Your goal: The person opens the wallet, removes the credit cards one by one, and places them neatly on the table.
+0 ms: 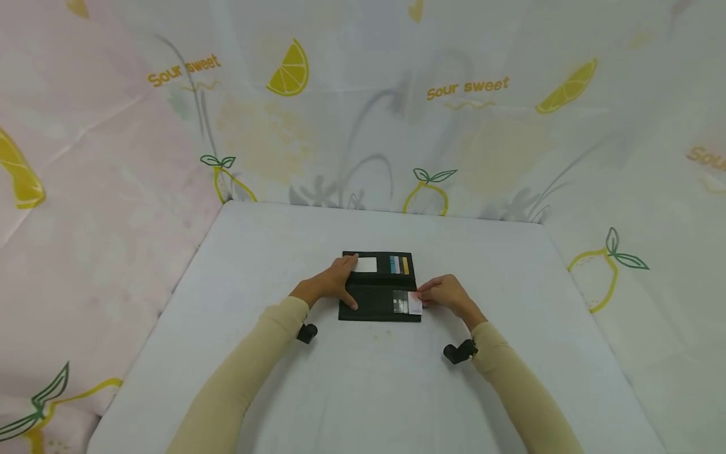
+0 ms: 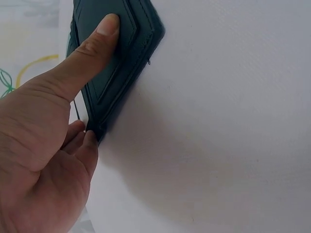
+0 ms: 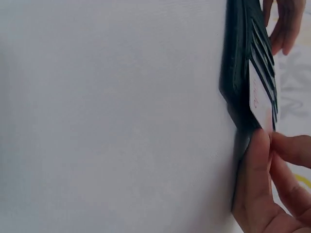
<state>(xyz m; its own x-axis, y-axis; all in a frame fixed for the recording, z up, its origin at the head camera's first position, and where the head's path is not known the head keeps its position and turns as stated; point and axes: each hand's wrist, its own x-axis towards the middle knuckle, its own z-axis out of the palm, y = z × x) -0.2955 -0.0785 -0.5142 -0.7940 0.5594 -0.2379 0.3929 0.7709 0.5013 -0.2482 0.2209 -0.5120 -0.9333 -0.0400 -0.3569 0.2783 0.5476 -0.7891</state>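
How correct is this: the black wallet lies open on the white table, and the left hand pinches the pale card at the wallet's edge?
No: the right hand, not the left hand, pinches the pale card at the edge of the black wallet, as the head view shows. The rest holds.

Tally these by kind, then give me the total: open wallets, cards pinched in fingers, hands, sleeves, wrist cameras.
Open black wallet: 1
Pinched card: 1
Left hand and right hand: 2
Left sleeve and right sleeve: 2
Left wrist camera and right wrist camera: 2
Total: 8
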